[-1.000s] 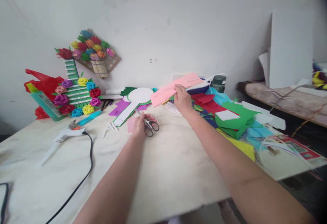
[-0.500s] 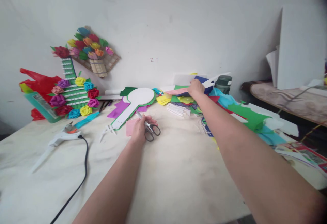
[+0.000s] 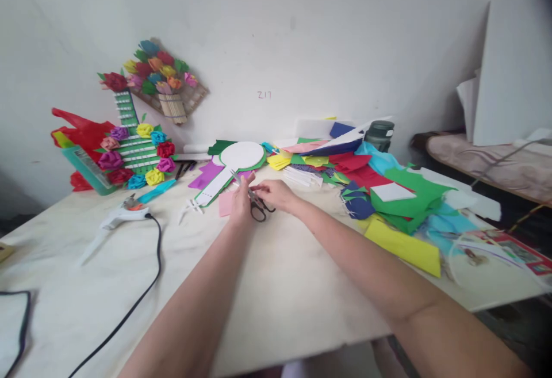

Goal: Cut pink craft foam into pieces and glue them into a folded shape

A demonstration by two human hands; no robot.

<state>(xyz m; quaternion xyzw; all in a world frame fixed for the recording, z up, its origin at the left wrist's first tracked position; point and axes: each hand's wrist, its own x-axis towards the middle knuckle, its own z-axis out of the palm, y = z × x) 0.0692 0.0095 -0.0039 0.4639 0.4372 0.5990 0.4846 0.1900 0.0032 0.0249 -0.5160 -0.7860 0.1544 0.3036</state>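
A pair of black-handled scissors is gripped in my left hand, blades pointing up and away. My right hand has its fingers at the scissors' handles, close beside the left; whether they grip the handles or something small is hard to see. Under and left of my left hand lies a pink paper piece. Just beyond is a white round-headed cutout with a long handle, edged in green, resting partly on purple paper.
A white glue gun with a black cord lies left. Behind it stand a flower-trimmed green cutout and a green bottle. Coloured paper sheets are heaped on the right, near a dark jar.
My right hand has come back from the paper pile at the rear to the scissors beside my left hand. The view has shifted slightly, showing more of the table's front edge.
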